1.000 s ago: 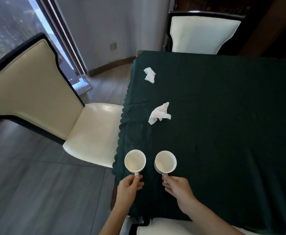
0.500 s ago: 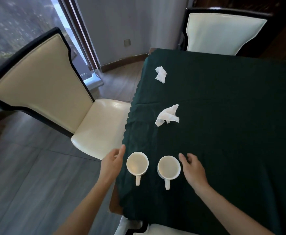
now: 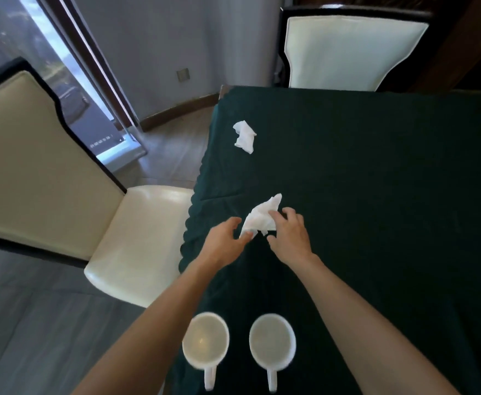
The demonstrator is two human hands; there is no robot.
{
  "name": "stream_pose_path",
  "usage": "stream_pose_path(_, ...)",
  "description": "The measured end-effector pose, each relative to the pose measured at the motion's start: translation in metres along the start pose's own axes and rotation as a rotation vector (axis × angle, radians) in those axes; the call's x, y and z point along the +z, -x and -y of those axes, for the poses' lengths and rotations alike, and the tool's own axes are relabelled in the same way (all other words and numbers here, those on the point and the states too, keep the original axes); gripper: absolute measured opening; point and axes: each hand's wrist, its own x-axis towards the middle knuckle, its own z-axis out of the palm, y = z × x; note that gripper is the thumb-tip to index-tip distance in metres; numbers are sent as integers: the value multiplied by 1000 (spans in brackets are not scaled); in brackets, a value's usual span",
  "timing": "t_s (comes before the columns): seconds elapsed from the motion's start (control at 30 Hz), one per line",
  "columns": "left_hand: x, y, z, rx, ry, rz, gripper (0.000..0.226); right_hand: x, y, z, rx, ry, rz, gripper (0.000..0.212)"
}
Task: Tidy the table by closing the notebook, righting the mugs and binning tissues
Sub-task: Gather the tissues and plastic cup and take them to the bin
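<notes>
Two white mugs stand upright side by side near the table's front edge, the left mug (image 3: 205,340) and the right mug (image 3: 272,341), handles pointing toward me. A crumpled white tissue (image 3: 260,219) lies on the dark green tablecloth (image 3: 376,195). My left hand (image 3: 224,243) reaches in from the left, fingertips touching the tissue's lower left corner. My right hand (image 3: 290,237) rests at its right side, fingers spread and curled over its edge. A second crumpled tissue (image 3: 244,136) lies farther back near the left edge. No notebook or bin is in view.
A cream chair (image 3: 136,240) with a dark frame stands at the table's left side, its seat close to the cloth's scalloped edge. Another cream chair (image 3: 350,49) stands at the far end. A window and grey floor lie to the left.
Both hands left the mugs' handles and moved forward to the near tissue. The mugs stayed upright where they stood. The view shifted forward, so the mugs now sit at the bottom.
</notes>
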Motion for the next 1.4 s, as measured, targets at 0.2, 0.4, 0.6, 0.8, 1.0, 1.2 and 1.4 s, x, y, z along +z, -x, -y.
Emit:
stream_pose_path(0.2, 0, -44, 10, -123, 258, 2, 74, 11, -40, 6, -36, -76, 42, 15)
stream_pose_path(0.4, -4, -74, 16, -294, 909, 50, 35, 10, -65, 29, -17, -526, 36, 26)
stream_pose_path(0.6, -2, -97, 40, -314, 1180, 64, 20, -2, -111, 32, -99, -522, 251, 31)
stream_pose_path(0.8, 11, -105, 61, -417, 1177, 61, 15, -19, -196, 36, -73, -333, -50, 33)
stream_pose_path(1.0, 14, -112, 68, -397, 1157, 73, 14, -14, -269, 45, -111, -64, 85, 42)
stream_pose_path(1.2, 14, -112, 67, -387, 1150, 81, 14, -5, -281, 49, -42, 44, -20, 20)
stream_pose_path(1.4, 4, -104, 56, -431, 1142, 83, 19, -18, -223, 50, -14, -441, -206, 27)
